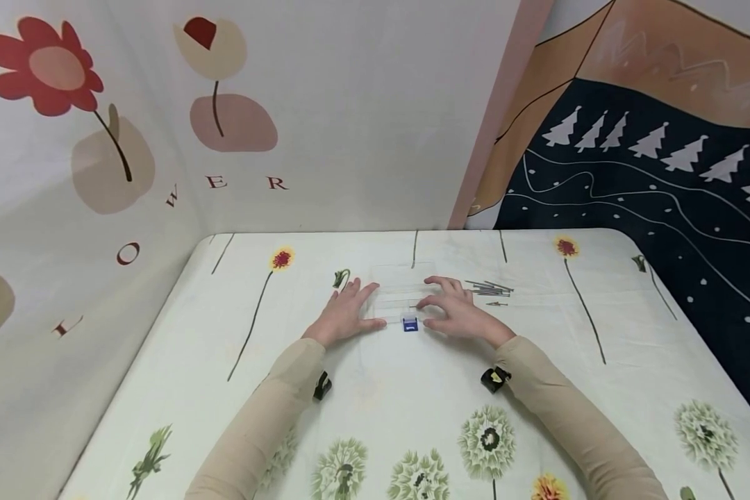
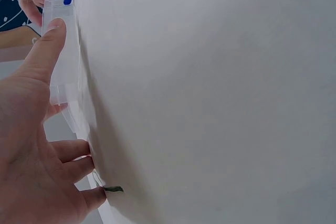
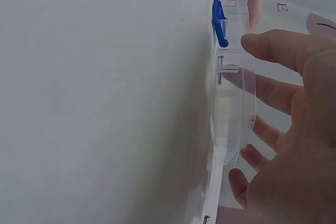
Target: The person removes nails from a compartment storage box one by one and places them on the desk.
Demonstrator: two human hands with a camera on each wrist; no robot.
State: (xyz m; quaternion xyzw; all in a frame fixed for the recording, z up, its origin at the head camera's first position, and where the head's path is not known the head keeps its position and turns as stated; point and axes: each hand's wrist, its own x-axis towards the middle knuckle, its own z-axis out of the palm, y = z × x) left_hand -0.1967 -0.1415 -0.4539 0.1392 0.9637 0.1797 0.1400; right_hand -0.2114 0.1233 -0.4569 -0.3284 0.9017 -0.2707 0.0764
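Note:
A clear plastic box with a blue latch at its front lies on the table between the two hands. My left hand is at the box's left side, fingers spread, its thumb along the front wall. From the right, my right hand reaches over the box with bent fingers, its thumb tip close beside the latch. A thin nail-like metal piece shows through the front wall, near the right index finger. The latch is tilted outward from the wall.
To the right of the box lies a pile of several long, thin nail-like pieces. A shorter pointed metal piece lies just in front of it. A flower-printed cloth covers the table, and printed fabric walls rise behind.

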